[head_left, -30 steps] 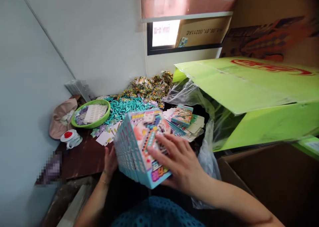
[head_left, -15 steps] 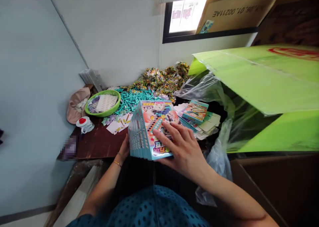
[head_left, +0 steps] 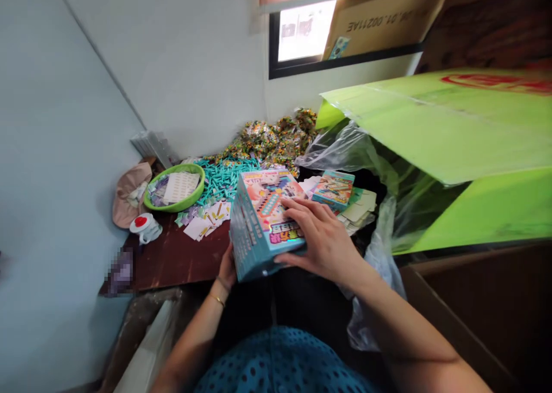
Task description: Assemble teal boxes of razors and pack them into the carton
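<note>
A stack of printed cardboard toy boxes (head_left: 276, 209), light blue at the sides with a colourful top, is held in front of my body above the table's near edge. My left hand (head_left: 228, 264) supports the stack from its left side and underneath; most of its fingers are hidden behind the boxes. Across the top box lies my right hand (head_left: 321, 237), its fingers over the printed face and its thumb at the near edge. Just beyond my right hand, a similar box (head_left: 334, 189) rests on flat cards (head_left: 360, 210).
The dark red table (head_left: 172, 260) holds a green basket (head_left: 190, 204) of packets, teal pieces (head_left: 222, 180), bead bags (head_left: 263, 137), white cards (head_left: 207, 220), a lidded mug (head_left: 145, 228) and a pink cap (head_left: 129, 191). A lime-green carton (head_left: 422, 122) with plastic lining (head_left: 379, 255) stands right.
The stack has turned and tilted, so more of its near side shows and its boxes line up more evenly. Both hands moved with it, and the camera view shifted slightly.
</note>
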The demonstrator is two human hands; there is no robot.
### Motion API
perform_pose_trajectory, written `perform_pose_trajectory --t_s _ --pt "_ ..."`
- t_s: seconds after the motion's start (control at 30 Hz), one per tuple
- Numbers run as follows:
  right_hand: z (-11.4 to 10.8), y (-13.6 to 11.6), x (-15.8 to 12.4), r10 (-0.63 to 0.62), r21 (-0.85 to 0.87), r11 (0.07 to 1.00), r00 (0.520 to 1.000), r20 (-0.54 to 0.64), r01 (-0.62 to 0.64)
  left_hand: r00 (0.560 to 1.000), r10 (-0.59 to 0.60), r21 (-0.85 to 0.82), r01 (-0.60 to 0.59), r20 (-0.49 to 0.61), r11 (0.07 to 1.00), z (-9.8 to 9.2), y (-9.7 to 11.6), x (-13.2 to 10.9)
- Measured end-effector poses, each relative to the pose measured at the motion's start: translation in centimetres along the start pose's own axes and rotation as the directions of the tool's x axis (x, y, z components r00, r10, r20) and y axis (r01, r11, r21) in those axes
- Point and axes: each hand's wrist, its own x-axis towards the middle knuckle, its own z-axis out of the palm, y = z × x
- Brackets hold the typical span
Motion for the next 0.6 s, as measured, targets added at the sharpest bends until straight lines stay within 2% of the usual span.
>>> perform_pose_trajectory --t_s 0.1,0.17,0.23,0.33,0.4,0.47,0.57,0.6 --pt "-2.3 2.4 -0.6 -0.010 0.041 0.999 0.999 0.049 0.008 0.999 -0.039 0.044 0.039 0.001 0.998 1.5 -3.9 -0.2" --pt "-3.7 3.7 -0.9 -0.017 0.092 0.996 0.997 0.079 0.010 0.998 -0.069 0.068 0.068 0.008 0.995 2.4 -5.6 0.0" --pt "-4.8 4.9 -1.4 -0.009 0.163 0.987 0.996 0.092 -0.007 0.997 -0.077 0.090 0.078 -0.019 0.993 3.3 -6.0 0.6" --pt "-5.9 6.1 -2.5 0.044 0.271 0.960 0.994 0.096 -0.068 0.994 -0.097 0.130 0.102 -0.043 0.986 3.8 -5.2 2.0" --pt "-6.4 6.7 -3.6 0.092 0.316 0.941 0.991 0.095 -0.117 0.989 -0.148 0.141 0.149 -0.015 0.979 3.2 -4.6 2.8" --pt "-6.7 7.0 -4.6 0.106 0.350 0.928 0.990 0.088 -0.130 0.980 -0.197 0.142 0.194 0.003 0.971 1.7 -4.5 3.1" --pt "-6.6 7.1 -5.6 0.080 0.395 0.914 0.995 0.056 -0.096 0.975 -0.222 0.170 0.215 0.022 0.962 -0.9 -5.4 2.5" --pt "-6.5 7.0 -5.8 0.086 0.399 0.912 0.995 0.050 -0.099 0.963 -0.256 0.192 0.238 0.079 0.952 -1.5 -5.7 2.1"
